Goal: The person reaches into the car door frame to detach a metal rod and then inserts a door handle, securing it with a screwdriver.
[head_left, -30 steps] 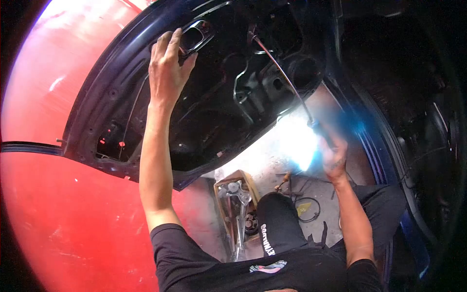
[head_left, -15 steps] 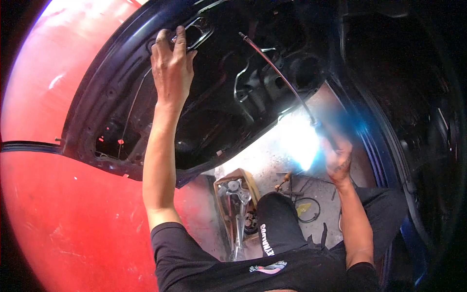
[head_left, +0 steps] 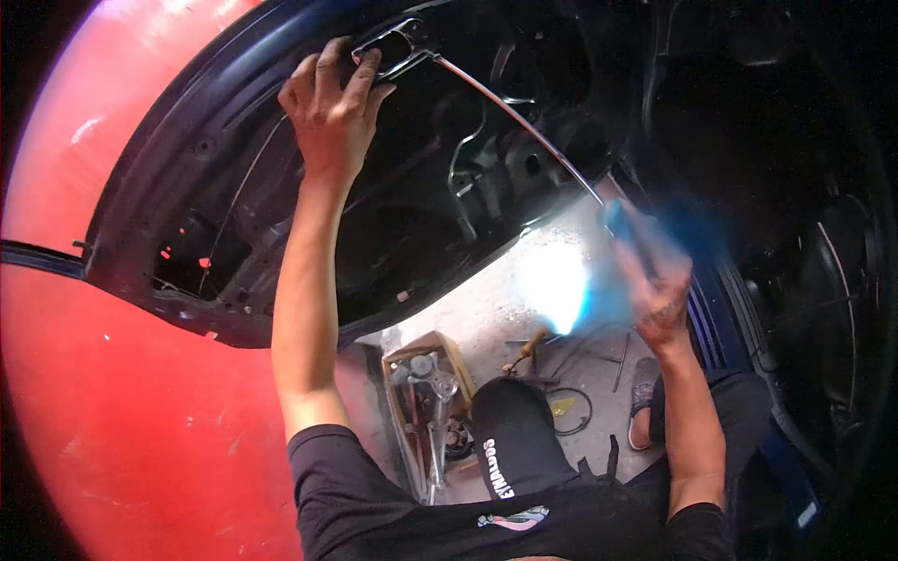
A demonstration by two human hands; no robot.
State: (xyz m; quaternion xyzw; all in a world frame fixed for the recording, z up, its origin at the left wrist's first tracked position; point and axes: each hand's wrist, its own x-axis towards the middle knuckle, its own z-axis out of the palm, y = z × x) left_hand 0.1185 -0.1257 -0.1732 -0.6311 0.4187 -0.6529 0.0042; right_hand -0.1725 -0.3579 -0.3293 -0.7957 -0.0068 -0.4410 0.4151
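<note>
My left hand (head_left: 332, 107) is at the upper part of a black car door panel (head_left: 281, 266), its fingers curled around the edge of a silver-rimmed door handle frame (head_left: 404, 67). My right hand (head_left: 659, 290) is closed around the blurred blue handle of a long screwdriver (head_left: 524, 120). The thin metal shaft slants up and to the left. Its tip meets the right end of the silver-rimmed frame; the exact contact point is too small to make out.
Red car bodywork (head_left: 168, 402) lies on the left. An open cardboard box (head_left: 458, 360) holds a metal window regulator (head_left: 437, 411). On the floor are a yellow-handled tool (head_left: 530, 344) and a looped cable (head_left: 589, 411). The dark door sill (head_left: 716, 327) runs along the right.
The screwdriver's tip has moved left to the silver-rimmed frame, from a spot apart from it. My left hand stays at the frame. The view has shifted slightly.
</note>
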